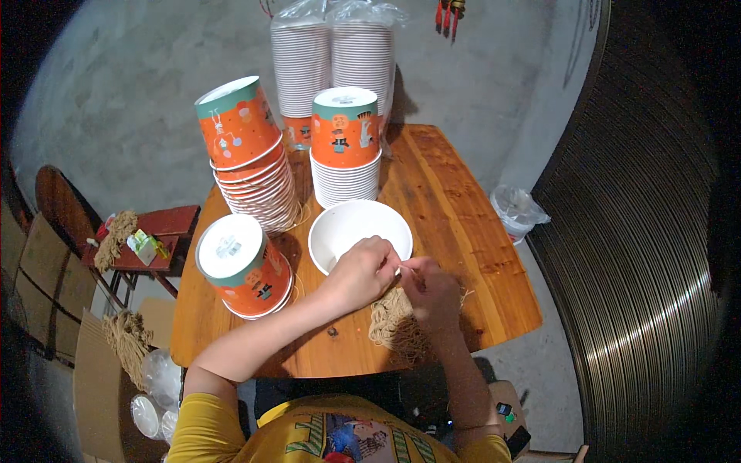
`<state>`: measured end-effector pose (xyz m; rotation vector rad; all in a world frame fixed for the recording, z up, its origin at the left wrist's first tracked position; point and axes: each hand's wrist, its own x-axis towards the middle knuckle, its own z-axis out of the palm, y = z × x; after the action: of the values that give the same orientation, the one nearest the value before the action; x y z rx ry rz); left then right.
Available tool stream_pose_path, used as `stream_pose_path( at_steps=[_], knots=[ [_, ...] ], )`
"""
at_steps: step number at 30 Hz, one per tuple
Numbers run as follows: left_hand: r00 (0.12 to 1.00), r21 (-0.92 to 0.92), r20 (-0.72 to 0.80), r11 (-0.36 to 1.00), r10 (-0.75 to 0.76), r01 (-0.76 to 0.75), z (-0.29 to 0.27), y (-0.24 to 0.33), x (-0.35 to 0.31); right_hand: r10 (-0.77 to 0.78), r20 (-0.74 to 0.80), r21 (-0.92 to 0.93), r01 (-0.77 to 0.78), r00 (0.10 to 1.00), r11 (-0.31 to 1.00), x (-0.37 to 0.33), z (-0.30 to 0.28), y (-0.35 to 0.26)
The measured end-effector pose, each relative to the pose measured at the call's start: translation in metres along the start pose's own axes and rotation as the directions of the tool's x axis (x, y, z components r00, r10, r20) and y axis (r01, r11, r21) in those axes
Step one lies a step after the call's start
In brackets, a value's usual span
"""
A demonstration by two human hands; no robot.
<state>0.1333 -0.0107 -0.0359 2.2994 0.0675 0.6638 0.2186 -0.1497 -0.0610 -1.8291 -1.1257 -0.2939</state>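
A white paper tub [360,214] stands with its open mouth up near the middle of the wooden table. At its near right rim my left hand [363,268] and my right hand [430,297] meet, fingertips close together. Both hands are closed in a pinch, and a thin pale string [403,268] shows between them. The left wrist hides part of the tub's near rim. Just below the hands lies a bundle of tan string [391,316], its right side partly covered by my right hand.
Stacked orange paper tubs [251,166] lean at the left, beside another stack [346,147] and a shorter one [245,266]. Bagged white-rimmed tubs [301,65] rise behind. More string [127,339] hangs left of the table [440,177]. A ribbed metal shutter [633,231] is at right.
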Motion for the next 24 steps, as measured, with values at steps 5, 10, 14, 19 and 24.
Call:
stream_pose_path(
  at_steps=[5, 10, 14, 19, 24],
  knots=[
    [0.99, 0.171, -0.056, 0.978, 0.128, -0.117, 0.002, -0.003, -0.001, -0.029, -0.028, -0.092, 0.026, 0.999, 0.995, -0.012, 0.007, 0.007],
    [0.993, 0.185, -0.063, 0.979, 0.102, -0.088, -0.005, -0.004, -0.003, 0.301, 0.201, 0.174, -0.336, 0.932, 0.925, -0.008, -0.01, -0.002],
    [1.0, 0.133, 0.025, 0.991, -0.007, 0.004, -0.019, 0.004, -0.013, -0.055, 0.194, -0.043, 0.065, 0.979, 0.997, 0.002, -0.028, 0.016],
    [0.966, 0.322, 0.161, 0.915, 0.202, -0.244, -0.03, -0.004, -0.027, -0.183, 0.151, -0.166, 0.207, 0.971, 0.964, 0.03, -0.032, 0.008],
    [0.966, 0.371, 0.165, 0.894, 0.201, -0.25, -0.044, -0.013, -0.033, -0.35, 0.134, -0.096, 0.364, 0.927, 0.927, 0.04, -0.007, 0.008]
  ],
)
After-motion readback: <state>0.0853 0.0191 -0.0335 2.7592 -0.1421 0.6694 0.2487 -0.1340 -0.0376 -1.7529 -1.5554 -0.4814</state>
